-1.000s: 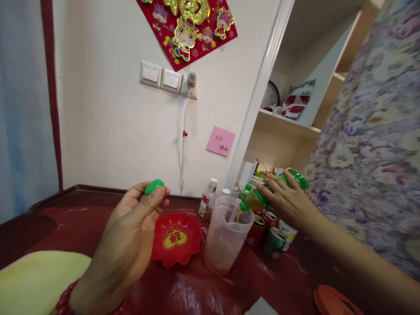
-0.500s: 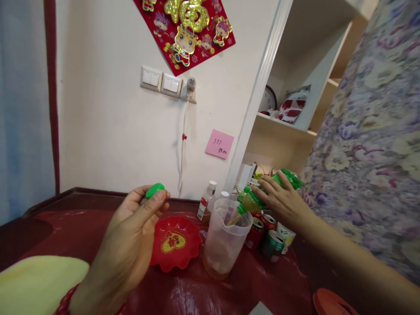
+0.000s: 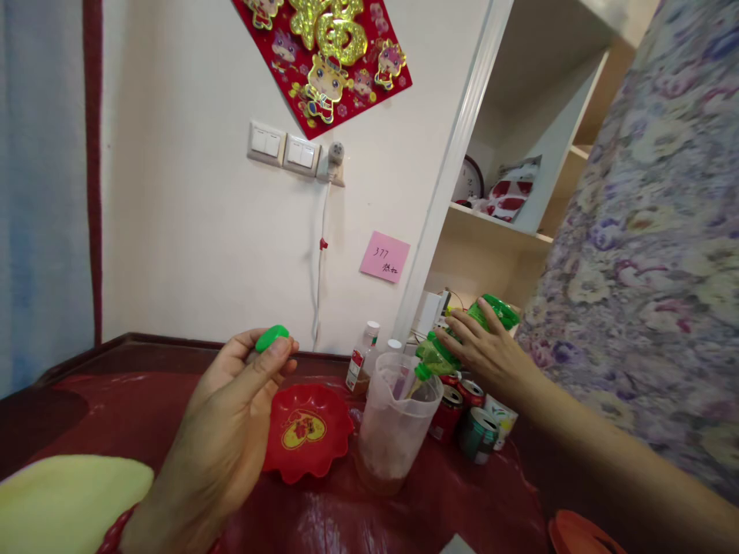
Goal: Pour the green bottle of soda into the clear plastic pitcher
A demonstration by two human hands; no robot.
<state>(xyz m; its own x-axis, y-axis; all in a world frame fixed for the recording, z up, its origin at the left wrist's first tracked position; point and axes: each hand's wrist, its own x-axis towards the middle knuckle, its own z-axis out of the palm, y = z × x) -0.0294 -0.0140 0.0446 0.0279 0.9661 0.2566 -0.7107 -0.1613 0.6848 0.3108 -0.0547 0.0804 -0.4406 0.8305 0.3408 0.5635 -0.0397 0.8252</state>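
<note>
Between thumb and fingers, my left hand [image 3: 231, 415] pinches a green bottle cap [image 3: 271, 338] above a red scalloped plate [image 3: 312, 462]. My right hand [image 3: 490, 350] is wrapped round a green plastic bottle [image 3: 436, 355], tilted with its neck down at the rim of a translucent plastic pitcher [image 3: 392, 438]. A stream of liquid runs from the bottle's mouth into the pitcher, where some brownish liquid lies at the bottom. The pitcher stands upright on the dark red table, right of the plate.
Behind the pitcher stands a clear bottle with a white cap [image 3: 363, 358]. Several drink cans, among them a green one [image 3: 479, 435], and a white tube [image 3: 501, 419] crowd its right side. A pale yellow object [image 3: 69, 500] lies front left, an orange-red one [image 3: 583, 532] front right.
The bottle in my right hand has shifted slightly left and down, still pouring into the pitcher. My left hand keeps the cap in nearly the same place. The view has tipped a little.
</note>
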